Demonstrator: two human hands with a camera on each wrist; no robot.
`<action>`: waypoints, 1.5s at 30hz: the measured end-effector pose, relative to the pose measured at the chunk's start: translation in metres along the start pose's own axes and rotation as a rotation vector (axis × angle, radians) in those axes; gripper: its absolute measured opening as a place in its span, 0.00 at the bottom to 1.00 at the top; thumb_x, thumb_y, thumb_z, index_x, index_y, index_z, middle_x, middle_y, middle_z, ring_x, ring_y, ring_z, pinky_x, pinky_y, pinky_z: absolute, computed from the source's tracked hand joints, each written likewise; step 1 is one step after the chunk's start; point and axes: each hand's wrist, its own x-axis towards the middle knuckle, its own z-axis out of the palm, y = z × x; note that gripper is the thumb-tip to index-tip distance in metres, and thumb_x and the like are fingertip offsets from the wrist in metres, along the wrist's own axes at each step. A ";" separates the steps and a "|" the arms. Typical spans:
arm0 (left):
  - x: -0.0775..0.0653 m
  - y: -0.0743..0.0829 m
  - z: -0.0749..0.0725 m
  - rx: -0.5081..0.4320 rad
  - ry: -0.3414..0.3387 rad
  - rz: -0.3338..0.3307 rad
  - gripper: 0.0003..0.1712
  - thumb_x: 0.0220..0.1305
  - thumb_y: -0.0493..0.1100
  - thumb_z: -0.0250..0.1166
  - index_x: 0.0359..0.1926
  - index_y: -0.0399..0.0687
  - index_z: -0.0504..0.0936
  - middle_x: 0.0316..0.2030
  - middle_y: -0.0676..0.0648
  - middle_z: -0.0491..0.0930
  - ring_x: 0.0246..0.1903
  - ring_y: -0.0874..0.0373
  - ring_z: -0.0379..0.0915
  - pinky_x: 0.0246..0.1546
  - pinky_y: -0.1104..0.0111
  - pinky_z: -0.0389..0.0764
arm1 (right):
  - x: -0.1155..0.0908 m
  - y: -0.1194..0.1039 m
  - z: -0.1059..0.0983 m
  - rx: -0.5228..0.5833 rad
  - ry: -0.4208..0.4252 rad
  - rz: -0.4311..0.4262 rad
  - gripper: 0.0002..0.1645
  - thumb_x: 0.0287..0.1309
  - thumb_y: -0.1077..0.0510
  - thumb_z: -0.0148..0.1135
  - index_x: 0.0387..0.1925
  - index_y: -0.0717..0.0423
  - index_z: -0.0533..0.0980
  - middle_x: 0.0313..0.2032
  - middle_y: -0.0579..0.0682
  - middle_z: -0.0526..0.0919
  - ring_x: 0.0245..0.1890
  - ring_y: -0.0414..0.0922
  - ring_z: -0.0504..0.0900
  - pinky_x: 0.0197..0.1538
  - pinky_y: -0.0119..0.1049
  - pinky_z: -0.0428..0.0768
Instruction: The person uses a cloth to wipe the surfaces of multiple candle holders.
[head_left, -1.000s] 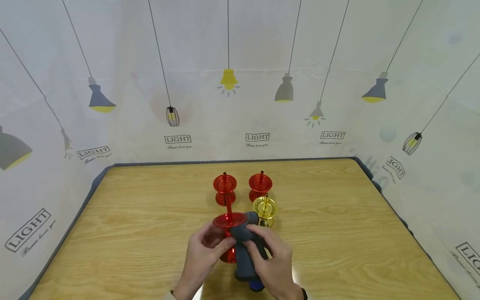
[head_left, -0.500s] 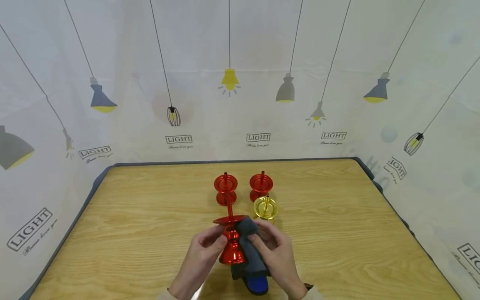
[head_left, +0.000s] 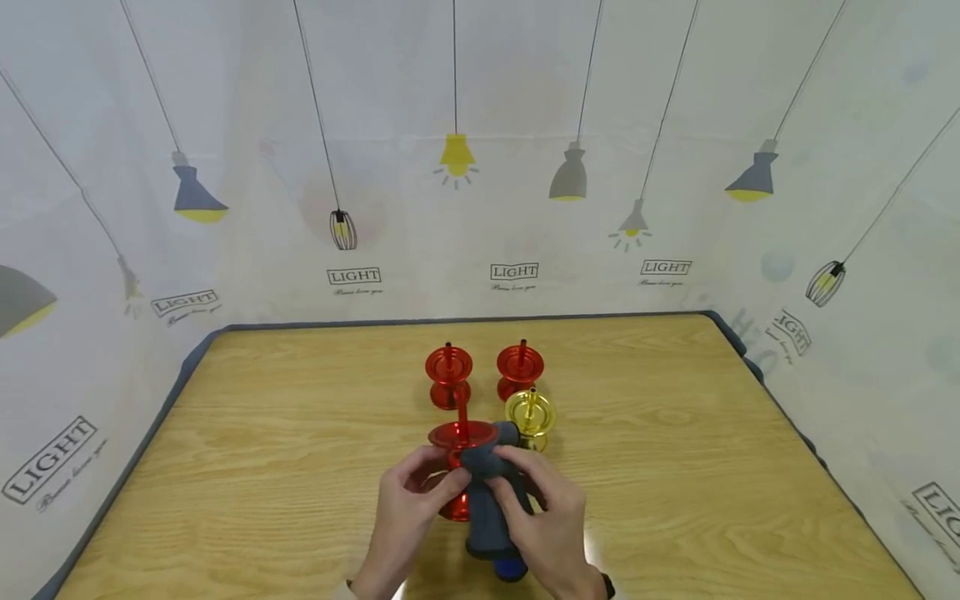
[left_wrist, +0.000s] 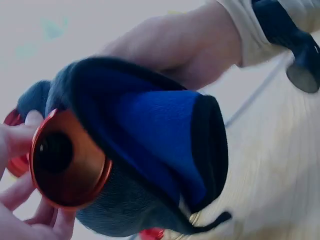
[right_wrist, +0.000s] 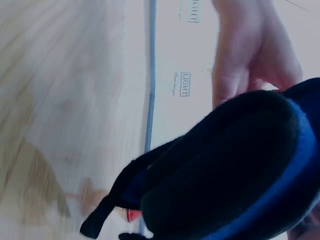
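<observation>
My left hand (head_left: 405, 504) grips a red metal candlestick (head_left: 450, 435) by its stem, above the near part of the table. A dish with a thin upright tube forms its top. My right hand (head_left: 551, 512) pinches a dark grey-blue cloth (head_left: 489, 521) against the right side of the stem, just under the dish. Part of the stem and base is hidden by the cloth. In the left wrist view, the candlestick's hollow base (left_wrist: 82, 165) faces the camera, and the cloth's bright blue side (left_wrist: 150, 117) hangs in folds beside it.
Two more red candlesticks (head_left: 449, 367) (head_left: 521, 365) stand upright side by side farther back. A gold candlestick (head_left: 529, 414) stands close behind my right hand. The wooden table (head_left: 300, 433) meets printed white sheeting (head_left: 420, 292) on its far and lateral sides.
Half a second ago the cloth lay behind the right side of the stem, leaving the base in view; now it is folded across the front again. The candlestick's dish has tipped back toward me.
</observation>
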 end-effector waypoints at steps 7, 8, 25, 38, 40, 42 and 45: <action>0.002 -0.007 -0.019 -0.220 -0.244 -0.101 0.10 0.70 0.43 0.67 0.50 0.53 0.84 0.44 0.53 0.86 0.46 0.61 0.80 0.49 0.68 0.81 | 0.004 -0.003 -0.006 0.244 -0.066 0.304 0.18 0.61 0.70 0.67 0.52 0.60 0.81 0.47 0.57 0.87 0.46 0.41 0.88 0.45 0.33 0.86; 0.002 -0.007 -0.019 -0.241 -0.263 -0.103 0.10 0.70 0.43 0.66 0.51 0.55 0.83 0.46 0.54 0.86 0.47 0.61 0.80 0.50 0.68 0.81 | 0.004 -0.002 -0.007 0.262 -0.070 0.349 0.17 0.61 0.70 0.67 0.52 0.61 0.81 0.47 0.55 0.88 0.46 0.41 0.88 0.46 0.33 0.86; -0.002 0.000 0.001 0.128 0.030 -0.027 0.17 0.59 0.43 0.76 0.48 0.40 0.86 0.40 0.44 0.87 0.38 0.57 0.82 0.42 0.70 0.83 | -0.001 0.005 -0.003 -0.019 -0.028 0.023 0.22 0.54 0.72 0.71 0.51 0.57 0.82 0.43 0.57 0.88 0.41 0.42 0.89 0.40 0.28 0.86; -0.002 -0.005 -0.010 -0.224 -0.107 -0.261 0.26 0.71 0.46 0.65 0.63 0.35 0.76 0.51 0.48 0.81 0.51 0.57 0.77 0.54 0.67 0.79 | 0.002 0.009 -0.008 0.279 -0.096 0.343 0.17 0.61 0.69 0.67 0.53 0.62 0.80 0.47 0.53 0.88 0.43 0.41 0.89 0.43 0.35 0.87; -0.001 -0.005 -0.011 -0.277 -0.149 -0.312 0.29 0.74 0.49 0.62 0.68 0.36 0.72 0.52 0.50 0.79 0.53 0.58 0.75 0.56 0.67 0.78 | 0.001 0.011 -0.008 0.317 -0.098 0.385 0.18 0.62 0.70 0.66 0.53 0.65 0.80 0.47 0.48 0.88 0.44 0.41 0.89 0.43 0.35 0.87; -0.002 -0.005 -0.012 -0.296 -0.152 -0.323 0.30 0.74 0.49 0.62 0.69 0.36 0.71 0.52 0.50 0.79 0.53 0.59 0.75 0.57 0.67 0.77 | 0.001 0.011 -0.008 0.334 -0.097 0.402 0.18 0.62 0.70 0.66 0.54 0.67 0.79 0.48 0.44 0.87 0.44 0.41 0.89 0.44 0.35 0.87; -0.003 -0.004 -0.009 -0.249 -0.083 -0.264 0.26 0.72 0.46 0.64 0.64 0.35 0.74 0.49 0.51 0.81 0.51 0.59 0.77 0.54 0.69 0.78 | 0.000 0.011 -0.008 0.325 -0.076 0.407 0.18 0.61 0.70 0.66 0.53 0.66 0.79 0.48 0.47 0.87 0.45 0.41 0.89 0.44 0.35 0.87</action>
